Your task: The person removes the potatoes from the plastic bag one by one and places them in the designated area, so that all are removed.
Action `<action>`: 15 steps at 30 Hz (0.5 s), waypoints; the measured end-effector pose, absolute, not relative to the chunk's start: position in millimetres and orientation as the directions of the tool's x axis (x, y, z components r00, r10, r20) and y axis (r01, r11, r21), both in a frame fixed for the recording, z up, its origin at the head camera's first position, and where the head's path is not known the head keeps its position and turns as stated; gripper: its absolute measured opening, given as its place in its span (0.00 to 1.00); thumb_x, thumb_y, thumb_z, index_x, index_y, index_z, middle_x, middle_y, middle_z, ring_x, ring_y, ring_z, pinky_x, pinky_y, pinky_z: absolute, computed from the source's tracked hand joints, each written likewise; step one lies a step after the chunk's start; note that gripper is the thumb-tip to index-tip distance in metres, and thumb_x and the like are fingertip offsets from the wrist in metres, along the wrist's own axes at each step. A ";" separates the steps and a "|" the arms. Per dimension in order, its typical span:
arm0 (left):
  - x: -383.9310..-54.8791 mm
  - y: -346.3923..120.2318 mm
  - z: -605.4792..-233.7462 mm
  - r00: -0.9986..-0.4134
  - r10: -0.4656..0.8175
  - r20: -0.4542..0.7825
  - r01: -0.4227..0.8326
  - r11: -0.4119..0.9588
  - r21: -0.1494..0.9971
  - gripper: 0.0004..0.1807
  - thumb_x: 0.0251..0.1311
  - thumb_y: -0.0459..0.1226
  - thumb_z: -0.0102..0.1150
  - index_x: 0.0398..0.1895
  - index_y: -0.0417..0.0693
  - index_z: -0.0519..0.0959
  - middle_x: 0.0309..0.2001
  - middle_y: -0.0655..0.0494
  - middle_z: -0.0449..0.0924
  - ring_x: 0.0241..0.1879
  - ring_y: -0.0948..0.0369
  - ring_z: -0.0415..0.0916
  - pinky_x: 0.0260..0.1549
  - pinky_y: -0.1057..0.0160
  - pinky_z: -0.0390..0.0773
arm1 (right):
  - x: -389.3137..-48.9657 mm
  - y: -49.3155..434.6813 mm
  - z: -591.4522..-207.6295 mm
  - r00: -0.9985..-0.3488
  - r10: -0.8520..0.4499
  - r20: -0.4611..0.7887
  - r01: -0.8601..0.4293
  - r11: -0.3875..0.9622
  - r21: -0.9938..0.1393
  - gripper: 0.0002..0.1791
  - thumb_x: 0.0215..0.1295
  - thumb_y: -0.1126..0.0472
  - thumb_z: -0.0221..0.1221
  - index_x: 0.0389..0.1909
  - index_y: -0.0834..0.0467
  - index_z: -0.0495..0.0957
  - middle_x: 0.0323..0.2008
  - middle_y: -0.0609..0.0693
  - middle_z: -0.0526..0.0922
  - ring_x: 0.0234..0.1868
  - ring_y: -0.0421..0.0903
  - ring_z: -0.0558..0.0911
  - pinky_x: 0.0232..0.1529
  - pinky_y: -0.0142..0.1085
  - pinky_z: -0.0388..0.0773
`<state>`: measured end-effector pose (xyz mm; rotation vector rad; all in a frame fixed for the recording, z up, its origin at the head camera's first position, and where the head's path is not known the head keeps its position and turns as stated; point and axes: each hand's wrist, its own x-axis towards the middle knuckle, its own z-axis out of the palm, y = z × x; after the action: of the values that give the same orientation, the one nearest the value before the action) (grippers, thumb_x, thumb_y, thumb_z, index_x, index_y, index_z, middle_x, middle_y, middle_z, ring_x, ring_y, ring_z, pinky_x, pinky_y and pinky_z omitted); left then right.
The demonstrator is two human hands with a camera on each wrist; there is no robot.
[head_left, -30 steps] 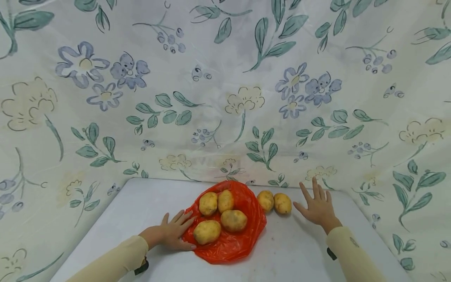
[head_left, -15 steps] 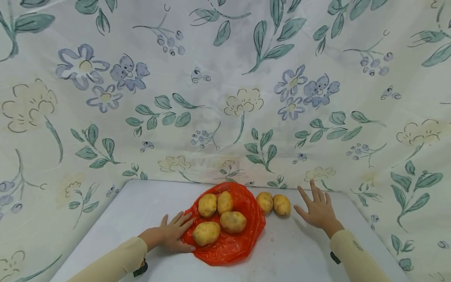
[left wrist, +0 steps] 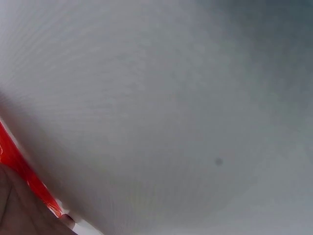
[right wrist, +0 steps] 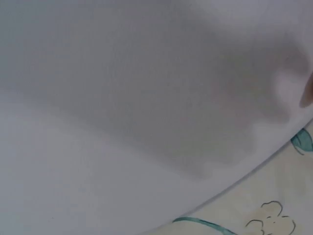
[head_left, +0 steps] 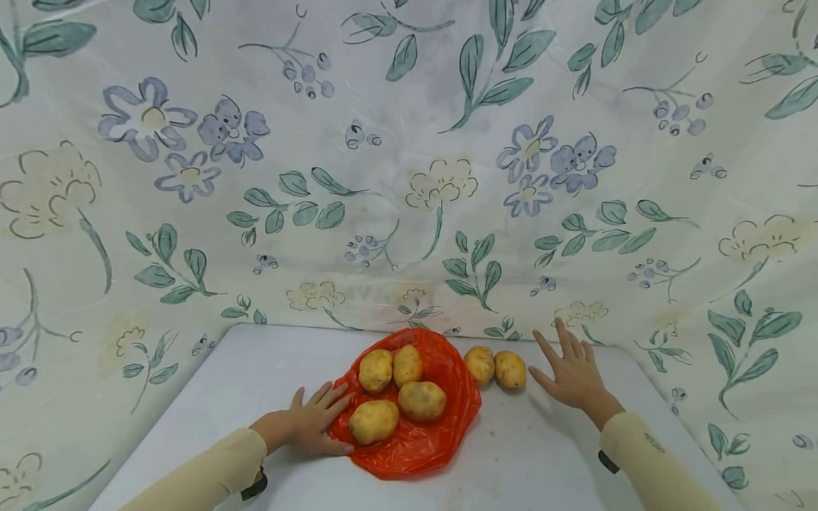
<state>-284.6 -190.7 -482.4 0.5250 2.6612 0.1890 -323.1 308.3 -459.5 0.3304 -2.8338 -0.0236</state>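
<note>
A red plastic bag (head_left: 409,458) lies spread on the white table, with several potatoes (head_left: 373,421) on it. My left hand (head_left: 313,426) rests flat on the bag's left edge, fingers straight and spread, beside the nearest potato. In the left wrist view, part of that hand (left wrist: 24,210) shows at the lower left, next to a strip of the bag (left wrist: 29,176). To the right of two potatoes (head_left: 510,370) at the bag's right side, my right hand (head_left: 571,376) is spread with nothing in it. Only a fingertip (right wrist: 307,95) of it shows in the right wrist view.
The white table (head_left: 511,454) ends at a floral cloth (head_left: 383,234) that hangs behind it and along both sides. The right wrist view shows the table's edge against this cloth, with the hand's shadow on the table.
My right hand has shifted very slightly to the left. The left hand, the bag and the potatoes stay where they were; the head view itself has shifted a little.
</note>
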 end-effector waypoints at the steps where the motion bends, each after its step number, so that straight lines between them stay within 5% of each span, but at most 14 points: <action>1: -284.9 -190.7 -481.9 -0.841 0.391 -0.374 0.334 0.919 0.210 0.57 0.49 0.71 0.59 0.77 0.49 0.56 0.79 0.48 0.47 0.78 0.41 0.36 0.66 0.24 0.34 | -323.0 306.5 -459.2 -0.929 -0.233 0.286 -0.228 0.972 0.052 0.42 0.68 0.36 0.51 0.77 0.47 0.51 0.78 0.65 0.37 0.73 0.67 0.55 0.70 0.70 0.48; 15: -283.8 -189.5 -481.2 -0.838 0.397 -0.374 0.338 0.916 0.215 0.57 0.50 0.71 0.59 0.77 0.49 0.56 0.79 0.48 0.47 0.78 0.41 0.36 0.66 0.24 0.35 | -319.6 279.3 -461.3 -0.898 -0.291 0.330 -0.305 0.952 0.010 0.42 0.68 0.35 0.51 0.78 0.46 0.51 0.79 0.63 0.35 0.74 0.65 0.54 0.70 0.69 0.50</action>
<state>-283.8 -189.5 -481.2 0.5346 2.6590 0.1959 -319.6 279.3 -461.3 0.4352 -2.7727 0.0591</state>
